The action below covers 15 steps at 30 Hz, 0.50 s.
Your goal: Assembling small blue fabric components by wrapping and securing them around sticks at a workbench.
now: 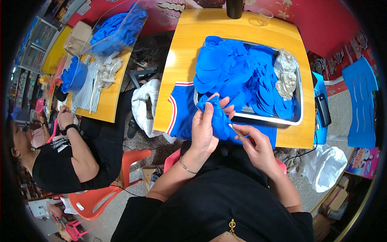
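Observation:
My left hand [204, 126] is closed around a blue piece of soft, cloth-like material [219, 121], its fingers raised near the tray's front edge. In my right hand [257, 144] a thin stick with a white tip [233, 128] is pinched, and its tip is at or very near the blue piece. Just beyond, a metal tray [299, 112] holds a heap of flat, rounded blue pieces [225, 68]. Crumpled clear bags with brownish contents [286, 78] lie at its right side. Under the tray and my hands spreads a blue garment with red-and-white trim [179, 109].
A dark cylindrical container [234, 9] and a clear cup [265, 17] stand at the wooden table's far edge. At left, another person [60, 161] sits by a second table [109, 103] with a bin of blue pieces [117, 34]. A blue chair [360, 105] is at right.

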Each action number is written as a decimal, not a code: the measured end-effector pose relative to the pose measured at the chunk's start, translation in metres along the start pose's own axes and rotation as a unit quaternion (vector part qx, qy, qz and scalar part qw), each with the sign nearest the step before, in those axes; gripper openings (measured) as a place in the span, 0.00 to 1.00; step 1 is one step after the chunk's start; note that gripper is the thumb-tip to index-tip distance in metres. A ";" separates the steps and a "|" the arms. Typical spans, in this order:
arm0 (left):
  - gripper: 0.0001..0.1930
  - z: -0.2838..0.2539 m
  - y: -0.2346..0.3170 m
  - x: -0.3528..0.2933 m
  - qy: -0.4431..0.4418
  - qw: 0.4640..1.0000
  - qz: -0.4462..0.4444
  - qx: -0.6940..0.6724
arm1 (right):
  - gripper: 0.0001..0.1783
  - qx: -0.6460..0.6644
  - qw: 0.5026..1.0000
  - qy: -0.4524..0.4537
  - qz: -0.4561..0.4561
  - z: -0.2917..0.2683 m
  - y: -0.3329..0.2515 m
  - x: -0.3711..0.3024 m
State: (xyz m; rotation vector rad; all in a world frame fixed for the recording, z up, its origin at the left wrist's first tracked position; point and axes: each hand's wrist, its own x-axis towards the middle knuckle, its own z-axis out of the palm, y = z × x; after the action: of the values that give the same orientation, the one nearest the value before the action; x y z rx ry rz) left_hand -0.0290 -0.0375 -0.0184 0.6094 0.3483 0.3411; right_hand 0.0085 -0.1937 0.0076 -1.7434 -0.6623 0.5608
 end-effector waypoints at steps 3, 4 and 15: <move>0.21 0.003 -0.001 -0.001 0.010 1.000 0.005 -0.020 | 0.16 0.069 0.996 0.002 0.048 0.006 0.008 -0.007; 0.21 0.003 -0.001 -0.002 0.015 1.000 0.005 -0.019 | 0.16 0.128 0.988 -0.001 0.083 0.008 0.009 -0.008; 0.21 0.002 -0.010 0.004 0.055 0.997 0.017 -0.059 | 0.18 0.205 0.972 0.012 0.111 0.023 0.015 -0.010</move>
State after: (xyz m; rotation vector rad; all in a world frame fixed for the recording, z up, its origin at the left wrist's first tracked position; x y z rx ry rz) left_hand -0.0224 -0.0445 -0.0243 0.4832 0.4211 0.4262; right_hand -0.0116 -0.1878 -0.0126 -1.4354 -0.3057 0.7715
